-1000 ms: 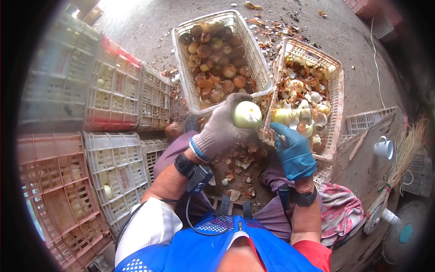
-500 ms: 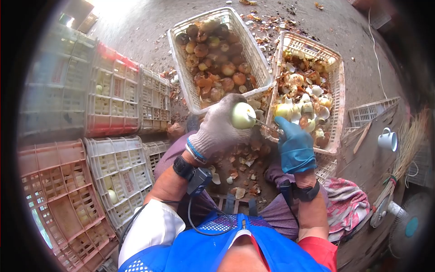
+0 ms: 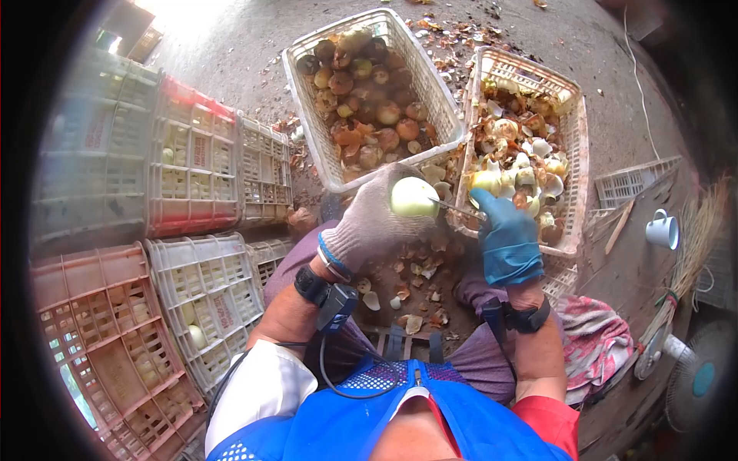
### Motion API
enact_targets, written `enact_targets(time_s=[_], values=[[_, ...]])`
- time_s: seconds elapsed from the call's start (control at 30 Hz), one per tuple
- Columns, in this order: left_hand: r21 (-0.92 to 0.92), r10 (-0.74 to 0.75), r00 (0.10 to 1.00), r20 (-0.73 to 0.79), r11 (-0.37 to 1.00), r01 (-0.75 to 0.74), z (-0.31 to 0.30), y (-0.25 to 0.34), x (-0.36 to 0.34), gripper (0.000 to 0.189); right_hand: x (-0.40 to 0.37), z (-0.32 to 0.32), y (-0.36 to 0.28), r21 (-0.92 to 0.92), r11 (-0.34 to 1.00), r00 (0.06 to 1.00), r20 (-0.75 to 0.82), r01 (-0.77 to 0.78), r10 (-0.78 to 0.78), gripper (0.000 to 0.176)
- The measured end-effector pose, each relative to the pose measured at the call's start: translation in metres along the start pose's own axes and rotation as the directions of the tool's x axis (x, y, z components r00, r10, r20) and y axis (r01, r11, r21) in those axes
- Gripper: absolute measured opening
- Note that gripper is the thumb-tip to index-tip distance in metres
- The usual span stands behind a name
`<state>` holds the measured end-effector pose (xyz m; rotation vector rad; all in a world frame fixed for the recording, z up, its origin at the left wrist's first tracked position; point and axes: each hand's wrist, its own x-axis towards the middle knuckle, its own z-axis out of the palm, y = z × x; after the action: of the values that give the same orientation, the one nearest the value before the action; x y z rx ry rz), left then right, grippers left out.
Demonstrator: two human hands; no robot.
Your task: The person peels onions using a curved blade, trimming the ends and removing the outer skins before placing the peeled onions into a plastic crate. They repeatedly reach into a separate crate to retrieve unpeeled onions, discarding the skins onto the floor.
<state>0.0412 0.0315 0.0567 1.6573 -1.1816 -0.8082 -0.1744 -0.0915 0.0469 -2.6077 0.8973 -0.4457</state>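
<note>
My left hand (image 3: 378, 219), in a pale knitted glove, is closed around a peeled onion (image 3: 413, 197) with a smooth, whitish-green surface. My right hand (image 3: 507, 238), in a blue rubber glove, grips a knife (image 3: 465, 210) whose thin metal blade points left, its tip at the onion's right side. The blue fingers hide the knife's handle. Just beyond my left hand stands a crate of unpeeled brown onions (image 3: 388, 115). A second crate (image 3: 573, 177), beside my right hand, is filled with onion skins and peelings (image 3: 526, 157).
Stacked plastic crates (image 3: 196, 154) with pale onions line the left side. Loose peelings (image 3: 415, 296) lie on the ground between my legs. To the right are a light blue mug (image 3: 661, 230), a straw broom (image 3: 684, 269), a fan (image 3: 696, 380) and a pink-and-white cloth (image 3: 592, 346).
My right hand has shifted slightly right and down with the knife. The onion has turned a little in my left hand, which stays almost in place.
</note>
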Motion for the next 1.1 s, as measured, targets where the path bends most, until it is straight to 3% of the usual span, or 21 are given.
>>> enact_targets(time_s=[0.13,0.27,0.33,0.37,0.43,0.53,0.63,0.73,0.83,0.93,1.03,1.07,1.1], values=[[-0.011,-0.057,0.997,0.056,0.998,0.058,-0.002,-0.002,-0.001,0.062,0.002,0.001,0.003,-0.108,0.994,0.999,-0.038,0.019,-0.023,0.046],[-0.207,-0.108,0.978,0.177,0.968,0.144,-0.008,0.000,0.000,0.064,0.002,-0.001,-0.002,-0.269,0.963,0.990,-0.137,0.007,-0.045,0.052],[-0.242,-0.136,0.966,0.222,0.952,0.189,-0.012,-0.006,-0.002,0.064,0.001,-0.004,0.002,-0.245,0.968,0.985,-0.170,-0.055,0.013,0.057],[-0.226,-0.084,0.981,0.176,0.966,0.124,-0.013,-0.005,-0.003,0.060,0.003,-0.006,0.004,-0.235,0.968,0.981,-0.190,-0.083,0.038,0.059],[-0.188,0.013,0.998,0.069,0.982,0.000,-0.012,-0.001,-0.006,0.052,0.001,-0.007,0.000,0.017,0.999,0.991,-0.124,-0.043,0.045,0.055],[-0.141,-0.038,0.996,0.083,0.989,0.050,-0.016,0.006,-0.006,0.070,-0.003,-0.001,-0.007,0.297,0.955,1.000,0.003,-0.030,0.031,0.046],[-0.055,0.042,0.997,0.063,0.998,-0.039,-0.014,0.002,-0.009,0.072,-0.007,-0.002,-0.008,0.278,0.960,0.995,0.097,-0.020,-0.008,0.047],[-0.056,0.013,0.998,0.061,0.998,-0.010,-0.011,0.004,-0.011,0.073,-0.005,-0.004,-0.008,0.195,0.980,0.997,0.060,0.031,-0.044,0.050],[-0.067,-0.009,0.994,0.107,0.998,0.016,-0.014,0.004,-0.009,0.075,-0.005,-0.008,-0.018,-0.118,0.992,0.999,0.014,-0.044,0.046,0.055],[-0.163,-0.103,0.986,0.133,0.979,0.125,-0.014,0.009,-0.008,0.077,-0.010,0.002,-0.021,-0.215,0.973,0.987,-0.151,-0.085,0.053,0.056],[-0.546,-0.109,0.977,0.181,0.816,0.192,-0.009,0.007,-0.015,0.081,-0.005,-0.001,-0.015,-0.147,0.964,0.934,-0.315,-0.223,0.168,0.057],[-0.489,-0.068,0.989,0.130,0.864,0.124,-0.009,0.008,-0.018,0.083,-0.005,0.001,-0.010,-0.053,0.980,0.915,-0.372,-0.191,0.159,0.044],[-0.424,-0.021,0.997,0.074,0.904,0.051,-0.009,0.009,-0.022,0.085,-0.007,0.001,-0.008,0.176,0.942,0.905,-0.273,-0.288,0.327,0.039]])
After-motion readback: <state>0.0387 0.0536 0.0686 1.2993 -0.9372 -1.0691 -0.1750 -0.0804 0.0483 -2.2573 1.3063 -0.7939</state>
